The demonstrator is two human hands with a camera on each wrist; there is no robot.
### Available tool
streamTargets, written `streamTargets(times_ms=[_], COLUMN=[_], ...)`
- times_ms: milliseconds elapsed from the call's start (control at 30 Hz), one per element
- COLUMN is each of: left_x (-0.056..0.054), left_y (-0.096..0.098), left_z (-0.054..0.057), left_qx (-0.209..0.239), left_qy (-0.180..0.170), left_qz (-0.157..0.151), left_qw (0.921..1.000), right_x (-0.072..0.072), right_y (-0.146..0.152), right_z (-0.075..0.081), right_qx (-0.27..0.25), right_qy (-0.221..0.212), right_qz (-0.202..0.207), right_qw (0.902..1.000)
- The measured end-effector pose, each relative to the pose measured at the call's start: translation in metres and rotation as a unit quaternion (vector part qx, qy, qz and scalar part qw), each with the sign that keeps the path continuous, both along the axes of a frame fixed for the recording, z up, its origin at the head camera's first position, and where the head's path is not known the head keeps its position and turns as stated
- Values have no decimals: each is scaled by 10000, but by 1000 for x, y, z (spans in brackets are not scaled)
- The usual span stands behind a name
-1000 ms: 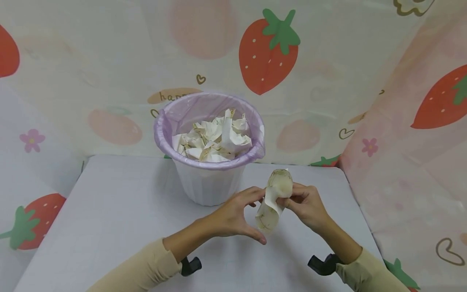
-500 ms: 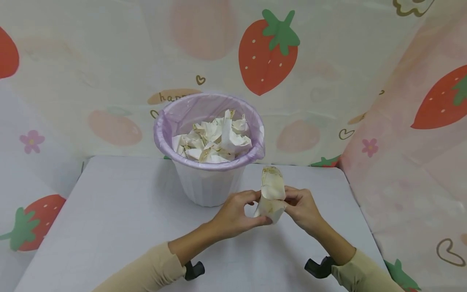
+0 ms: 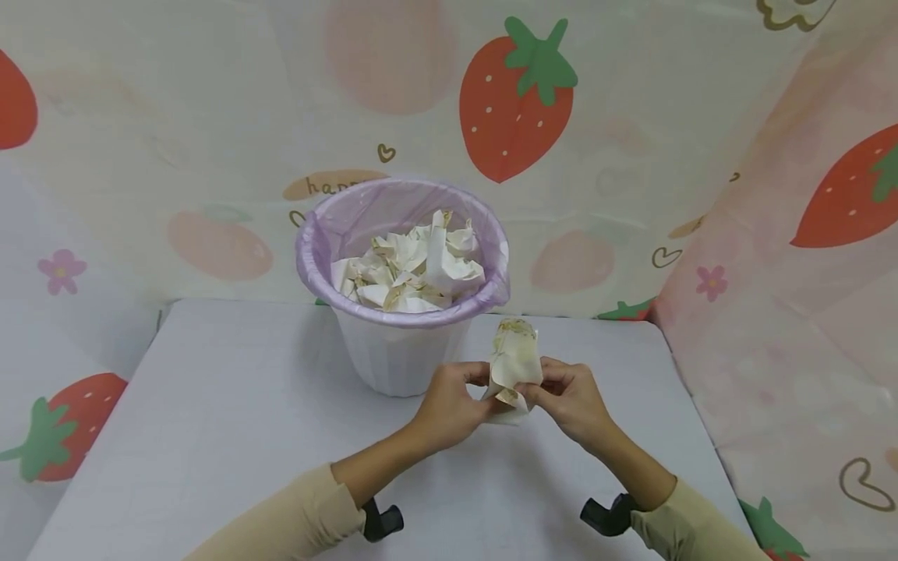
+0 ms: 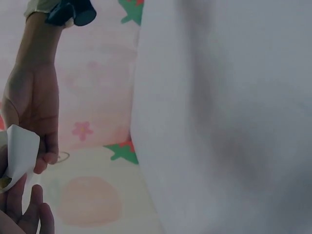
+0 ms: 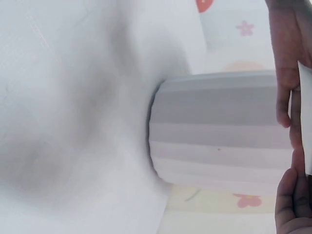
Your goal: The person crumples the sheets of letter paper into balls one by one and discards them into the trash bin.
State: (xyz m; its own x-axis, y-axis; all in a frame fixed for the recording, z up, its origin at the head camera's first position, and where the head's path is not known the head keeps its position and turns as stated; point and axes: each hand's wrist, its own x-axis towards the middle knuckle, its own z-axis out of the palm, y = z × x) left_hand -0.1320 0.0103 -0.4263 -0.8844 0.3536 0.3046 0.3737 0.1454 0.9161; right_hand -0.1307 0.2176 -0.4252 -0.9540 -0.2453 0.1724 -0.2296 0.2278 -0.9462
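A curled piece of white paper (image 3: 517, 360) with yellow-brown stains is held above the table, its lower part folded over. My left hand (image 3: 447, 409) pinches its left lower edge, the thumb in front. From the right side, my right hand (image 3: 577, 403) grips it between thumb and fingers. Part of the paper (image 4: 23, 148) shows between both hands at the edge of the left wrist view. In the right wrist view only a white strip of paper (image 5: 306, 122) appears. Behind the hands stands a white ribbed bin (image 3: 400, 354) with several crumpled, stained papers (image 3: 410, 265) inside.
A purple bag liner (image 3: 491, 292) wraps the bin's rim. The white table (image 3: 231, 436) runs up to strawberry-print sheets (image 3: 631, 179) at the back and sides. Black wrist cameras (image 3: 382, 520) sit under both forearms.
The left thumb, spread away from the paper a second ago, has closed onto it. The paper has shifted slightly left, and its lower part has gone from curled to folded.
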Motion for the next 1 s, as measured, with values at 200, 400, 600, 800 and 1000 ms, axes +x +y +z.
streamTargets(times_ms=[200,400,600,800,1000], left_x=[-7,-13,-13,-11,-9], left_y=[-1,-5,-4,0,2], left_z=[-2,2,2,-1,-4], left_qx=[237,593,545,239,149], left_qy=[-678,-1963,-2433,-2695,-2683], left_qz=[-44,-118,-210,-191,-146], left_qw=[9974,9787,9682,9625,9631], right_x=[4,1,-4,0,1], right_y=[1,13,22,18,17], right_z=[0,5,18,24,21], right_qx=[62,848,2873,4065,4454], right_qy=[255,2108,5024,5967,5780], right_qz=[44,224,399,1011,1267], right_qw=[9996,9736,8145,6845,6719])
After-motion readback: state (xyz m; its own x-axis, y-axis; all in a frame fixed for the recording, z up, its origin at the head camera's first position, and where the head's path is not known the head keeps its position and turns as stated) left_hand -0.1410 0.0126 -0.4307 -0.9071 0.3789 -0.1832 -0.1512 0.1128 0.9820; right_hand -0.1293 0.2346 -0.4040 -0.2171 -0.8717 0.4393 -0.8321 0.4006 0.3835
